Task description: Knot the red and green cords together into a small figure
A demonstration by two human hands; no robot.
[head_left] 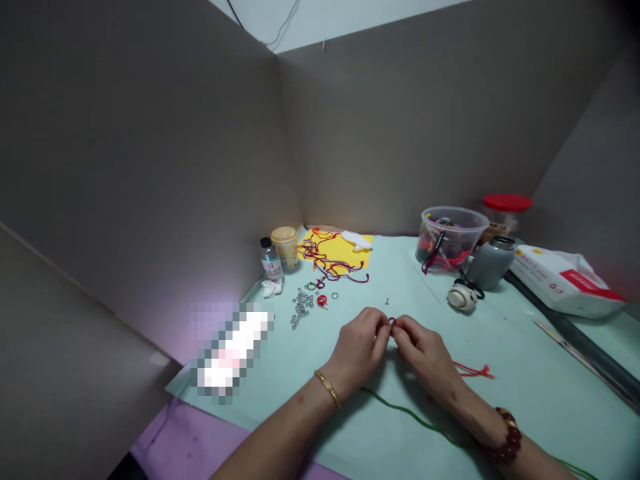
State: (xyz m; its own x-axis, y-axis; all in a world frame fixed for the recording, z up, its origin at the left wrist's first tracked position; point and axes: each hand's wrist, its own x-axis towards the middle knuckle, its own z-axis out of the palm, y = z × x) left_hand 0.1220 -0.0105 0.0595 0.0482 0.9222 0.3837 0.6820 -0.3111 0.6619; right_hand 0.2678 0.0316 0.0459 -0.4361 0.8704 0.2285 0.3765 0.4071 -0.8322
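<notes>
My left hand (361, 343) and my right hand (423, 352) meet over the pale green mat (525, 393), fingers pinched together on a small red ring (392, 321) held between them. A red cord (474, 370) trails from under my right hand to the right. A green cord (415, 419) lies on the mat below my wrists. Left of the hands lies a pile of small metal rings (301, 308) with a few thread-wrapped rings (321, 300) beside it.
A yellow sheet (345, 250) with tangled cords, a small bottle (271, 262) and a beige cup (285, 247) stand at the back. At right are a clear tub (450, 238), a red-lidded jar (505, 212), a grey flask (491, 262), a white bag (563, 280). Cardboard walls (150, 167) enclose the mat.
</notes>
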